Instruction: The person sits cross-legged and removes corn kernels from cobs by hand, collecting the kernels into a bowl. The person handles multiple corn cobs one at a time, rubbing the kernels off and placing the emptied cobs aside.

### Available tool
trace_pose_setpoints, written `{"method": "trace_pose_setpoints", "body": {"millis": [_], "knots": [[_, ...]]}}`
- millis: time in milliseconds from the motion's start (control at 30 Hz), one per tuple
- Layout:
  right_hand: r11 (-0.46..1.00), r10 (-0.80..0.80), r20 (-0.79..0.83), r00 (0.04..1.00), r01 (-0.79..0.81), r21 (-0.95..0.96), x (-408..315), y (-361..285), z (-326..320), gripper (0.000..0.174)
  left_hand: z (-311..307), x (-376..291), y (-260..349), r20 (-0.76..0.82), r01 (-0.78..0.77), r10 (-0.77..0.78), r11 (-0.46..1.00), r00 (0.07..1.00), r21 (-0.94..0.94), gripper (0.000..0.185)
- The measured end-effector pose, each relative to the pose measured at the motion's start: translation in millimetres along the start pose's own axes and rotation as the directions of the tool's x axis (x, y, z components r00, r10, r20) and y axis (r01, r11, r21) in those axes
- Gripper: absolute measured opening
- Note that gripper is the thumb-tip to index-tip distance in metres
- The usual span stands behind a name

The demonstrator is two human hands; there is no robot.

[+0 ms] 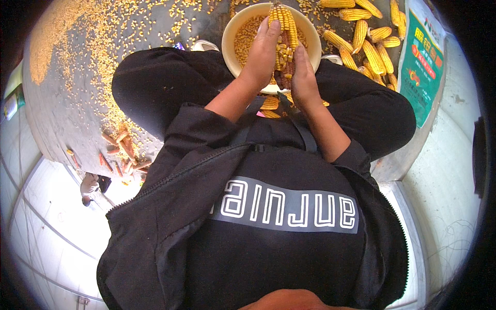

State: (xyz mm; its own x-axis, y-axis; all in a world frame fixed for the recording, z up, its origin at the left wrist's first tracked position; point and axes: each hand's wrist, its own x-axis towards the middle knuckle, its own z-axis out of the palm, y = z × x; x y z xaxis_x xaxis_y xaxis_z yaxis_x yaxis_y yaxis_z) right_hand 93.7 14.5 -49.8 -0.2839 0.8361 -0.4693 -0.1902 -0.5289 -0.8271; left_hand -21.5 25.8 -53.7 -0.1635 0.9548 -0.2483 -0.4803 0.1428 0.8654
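Note:
Both my hands are raised over a cream bowl (229,42) that holds loose corn kernels (246,38). Between the palms is an ear of yellow corn (285,19), pointing away from me, with a partly stripped reddish cob (286,71) against it. My left hand (265,54) and my right hand (304,75) are named by image side: the first lies along the left of the corn, the second along the right of the cob. Some loose kernels sit between the hands. How the fingers wrap underneath is hidden.
Unshelled corn ears (374,58) lie in a pile at the right, beside a green printed sack (422,69). Kernels (93,50) are scattered across the grey floor at the left, near stripped cobs (126,149). More ears (270,103) lie between my crossed legs. A person (90,186) is far off at lower left.

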Motion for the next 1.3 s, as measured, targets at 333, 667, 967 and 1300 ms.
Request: {"method": "trace_pose_setpoints", "body": {"millis": [333,667,967,1300], "knots": [[0.998,0.041,0.019,0.999,-0.042,0.053,-1.8,-5.0,3.3,0.059,5.5,-3.0,4.8,-0.070,-0.017,0.016,1.000,0.997,-0.010,0.044],[0.989,-0.078,0.040,0.996,0.082,-0.121,1.2,-1.3,0.8,0.059,4.2,-0.8,7.0,-0.080,0.029,-0.021,0.994,0.997,0.102,0.034],[1.000,0.006,0.059,0.998,-0.008,0.029,-0.3,0.2,0.2,0.061,2.1,3.9,9.7,-0.028,0.093,-0.099,0.981,0.995,-0.172,0.036],[0.991,0.080,0.060,0.995,-0.086,0.098,0.0,1.9,-1.9,0.060,-6.6,3.5,-1.9,-0.052,-0.094,0.111,0.963,0.992,0.254,0.040]]}}
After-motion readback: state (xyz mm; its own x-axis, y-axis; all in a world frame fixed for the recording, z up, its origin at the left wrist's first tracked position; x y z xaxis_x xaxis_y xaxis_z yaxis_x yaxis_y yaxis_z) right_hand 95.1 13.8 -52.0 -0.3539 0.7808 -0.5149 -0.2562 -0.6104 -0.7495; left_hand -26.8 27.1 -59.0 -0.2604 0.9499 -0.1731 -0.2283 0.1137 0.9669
